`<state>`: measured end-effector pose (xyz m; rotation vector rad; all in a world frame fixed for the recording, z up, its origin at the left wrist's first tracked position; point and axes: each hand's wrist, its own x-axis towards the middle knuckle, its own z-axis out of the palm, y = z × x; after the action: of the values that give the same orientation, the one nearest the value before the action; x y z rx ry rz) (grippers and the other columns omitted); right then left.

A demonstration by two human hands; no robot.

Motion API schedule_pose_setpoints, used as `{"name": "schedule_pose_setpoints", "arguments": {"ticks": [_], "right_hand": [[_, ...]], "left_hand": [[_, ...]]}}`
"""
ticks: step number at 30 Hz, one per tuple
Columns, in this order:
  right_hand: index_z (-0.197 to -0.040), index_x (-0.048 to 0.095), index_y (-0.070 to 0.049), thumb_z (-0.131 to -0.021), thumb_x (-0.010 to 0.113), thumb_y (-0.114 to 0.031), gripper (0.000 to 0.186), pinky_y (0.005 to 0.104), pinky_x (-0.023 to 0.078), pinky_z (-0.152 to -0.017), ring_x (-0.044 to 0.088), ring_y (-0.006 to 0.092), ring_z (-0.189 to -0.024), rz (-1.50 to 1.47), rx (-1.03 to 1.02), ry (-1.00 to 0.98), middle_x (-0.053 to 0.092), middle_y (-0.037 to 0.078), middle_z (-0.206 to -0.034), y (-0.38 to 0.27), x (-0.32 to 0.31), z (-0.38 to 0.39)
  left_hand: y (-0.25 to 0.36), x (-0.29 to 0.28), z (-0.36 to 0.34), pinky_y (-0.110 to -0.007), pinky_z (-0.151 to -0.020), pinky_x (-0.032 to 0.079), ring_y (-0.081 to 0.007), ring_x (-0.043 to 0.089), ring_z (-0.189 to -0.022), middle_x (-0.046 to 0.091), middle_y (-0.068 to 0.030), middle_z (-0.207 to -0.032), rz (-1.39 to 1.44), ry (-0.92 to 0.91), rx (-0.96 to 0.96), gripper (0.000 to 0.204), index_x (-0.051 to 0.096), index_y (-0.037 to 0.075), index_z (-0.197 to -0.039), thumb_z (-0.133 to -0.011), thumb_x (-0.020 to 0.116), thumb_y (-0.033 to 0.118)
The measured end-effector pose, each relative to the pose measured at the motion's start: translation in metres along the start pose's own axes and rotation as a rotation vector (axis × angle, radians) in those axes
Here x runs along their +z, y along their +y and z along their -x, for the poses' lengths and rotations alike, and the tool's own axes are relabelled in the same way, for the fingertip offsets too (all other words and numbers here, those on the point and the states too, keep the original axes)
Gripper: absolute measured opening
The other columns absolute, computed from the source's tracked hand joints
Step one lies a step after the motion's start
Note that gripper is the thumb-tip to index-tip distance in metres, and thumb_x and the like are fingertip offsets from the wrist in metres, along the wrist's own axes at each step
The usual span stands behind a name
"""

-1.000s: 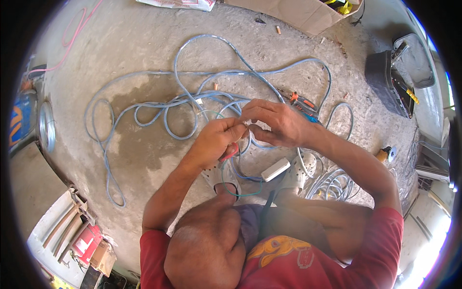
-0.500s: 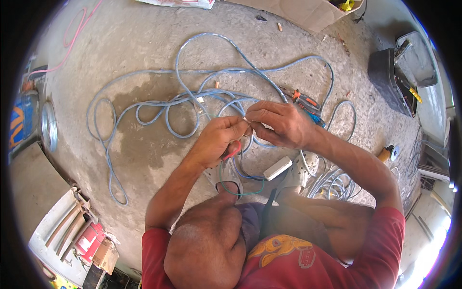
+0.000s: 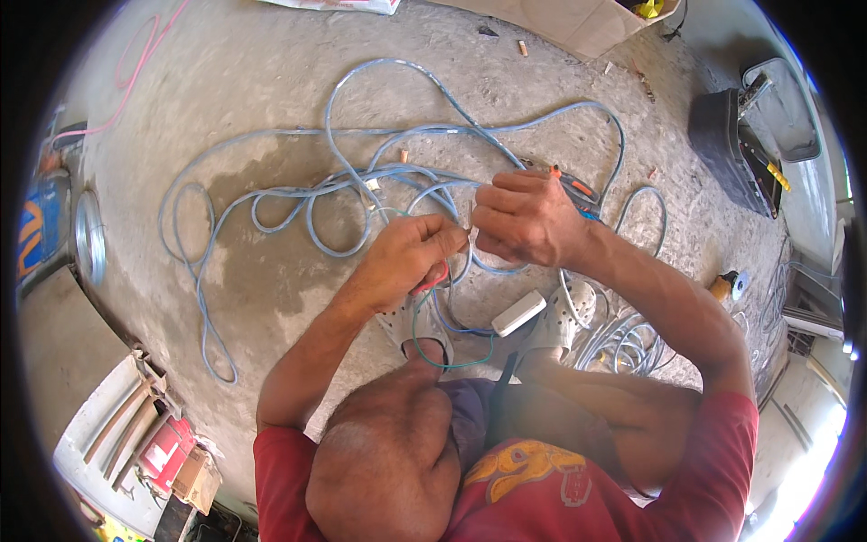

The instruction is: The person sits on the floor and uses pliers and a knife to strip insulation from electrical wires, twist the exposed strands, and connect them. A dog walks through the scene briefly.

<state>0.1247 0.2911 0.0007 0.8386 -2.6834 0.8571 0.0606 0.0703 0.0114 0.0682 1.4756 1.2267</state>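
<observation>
One thin, curved green wire (image 3: 464,365)

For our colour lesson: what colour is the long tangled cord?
The cord is blue, clearest in the head view.

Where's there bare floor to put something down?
Left, between the silver wire coil and the blue cable. Also up top, between the pink cord and that cable's tall loop. Crowded around the left hand and right hand: blue cable, white block, white clogs.
</observation>
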Motion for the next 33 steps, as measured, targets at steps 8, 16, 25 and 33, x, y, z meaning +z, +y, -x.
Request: {"name": "schedule_pose_setpoints", "arguments": {"ticks": [8, 16, 25, 33], "right_hand": [[-0.085, 0.062, -0.006, -0.086, 0.069, -0.015, 0.012, 0.0436, 0.056, -0.069, 0.067, 0.0320, -0.078, 0.382, 0.687, 0.069, 0.066, 0.013, -0.087, 0.114, -0.092, 0.054], [-0.099, 0.067, 0.001, -0.087, 0.071, -0.010, 0.017, 0.0425, 0.054, -0.077, 0.067, 0.0343, -0.090, -0.417, 0.355, 0.045, 0.066, 0.016, -0.100, -0.031, -0.021, -0.022], [-0.093, 0.070, 0.000, -0.084, 0.070, 0.000, 0.009, 0.0385, 0.053, -0.073, 0.065, 0.0325, -0.079, -0.852, 0.723, 0.062, 0.067, 0.014, -0.091, -0.025, -0.006, -0.005], [-0.100, 0.071, 0.001, -0.086, 0.072, -0.006, 0.016, 0.0329, 0.053, -0.066, 0.066, 0.0163, -0.074, -0.317, 0.484, 0.292, 0.069, 0.010, -0.088, -0.044, -0.014, -0.019]], "left_hand": [[-0.018, -0.023, 0.043, -0.027, -0.050, 0.041, -0.0096, 0.054, -0.057, 0.058, -0.0029, -0.069, -0.335, -0.010, 0.018, 0.023, 0.068, 0.000, -0.087, -0.094, 0.065, 0.021], [0.001, 0.004, 0.028, -0.028, -0.070, 0.050, -0.0188, 0.065, -0.081, 0.065, -0.0095, -0.094, -0.607, 0.409, 0.628, 0.012, 0.070, -0.001, -0.092, -0.084, 0.075, 0.006], [0.019, 0.009, 0.024, -0.025, -0.068, 0.049, -0.0116, 0.061, -0.081, 0.064, -0.0069, -0.101, -0.086, 0.199, 0.390, 0.011, 0.069, -0.002, -0.095, -0.087, 0.072, 0.005], [0.007, 0.015, 0.010, -0.026, -0.071, 0.049, -0.0146, 0.061, -0.082, 0.063, -0.0079, -0.099, -0.424, 0.637, 0.741, 0.012, 0.068, 0.000, -0.096, -0.085, 0.073, 0.001]]}}
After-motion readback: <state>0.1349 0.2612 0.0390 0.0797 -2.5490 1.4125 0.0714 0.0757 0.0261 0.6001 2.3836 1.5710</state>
